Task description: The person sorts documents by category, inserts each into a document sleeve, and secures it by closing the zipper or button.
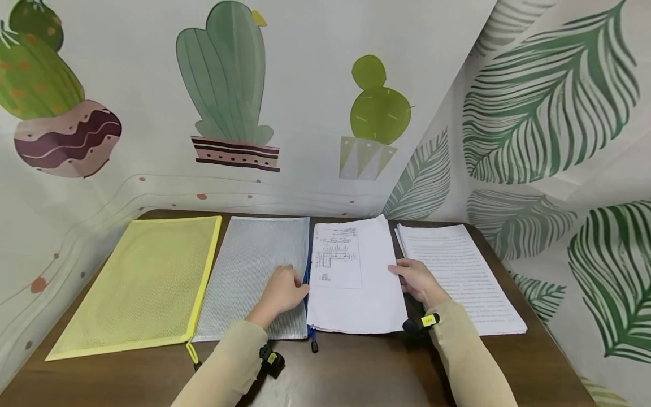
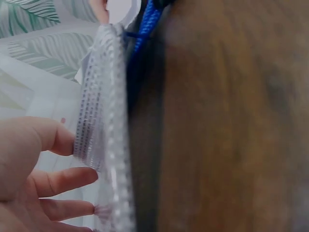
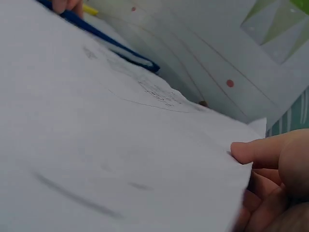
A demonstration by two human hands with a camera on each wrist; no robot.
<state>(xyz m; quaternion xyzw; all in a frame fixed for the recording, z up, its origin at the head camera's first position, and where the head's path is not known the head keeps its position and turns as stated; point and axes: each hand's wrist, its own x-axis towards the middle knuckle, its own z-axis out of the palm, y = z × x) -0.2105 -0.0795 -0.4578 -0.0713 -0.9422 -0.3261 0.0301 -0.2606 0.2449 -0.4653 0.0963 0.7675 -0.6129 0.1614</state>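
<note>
A grey mesh zipper pouch [image 1: 254, 249] with a blue edge [image 3: 111, 41] lies left of centre. My left hand [image 1: 282, 291] is over its right side, fingers curled, holding the pouch at the blue edge. In the left wrist view the thumb [image 2: 60, 140] touches the raised mesh [image 2: 91, 116]. Right beside the pouch is a stack of white paper sheets [image 1: 381, 294], the top one printed with a line drawing. My right hand [image 1: 419, 280] pinches the stack's right edge, thumb [image 3: 246, 151] on top and the other fingers underneath.
A yellow mesh zipper pouch [image 1: 142, 277] lies at the left of the brown table [image 1: 351, 367]. On the right lies another stack of text-printed sheets [image 1: 468, 277], partly behind my right hand. A patterned wall covering [image 1: 305, 102] rises at the table's back edge.
</note>
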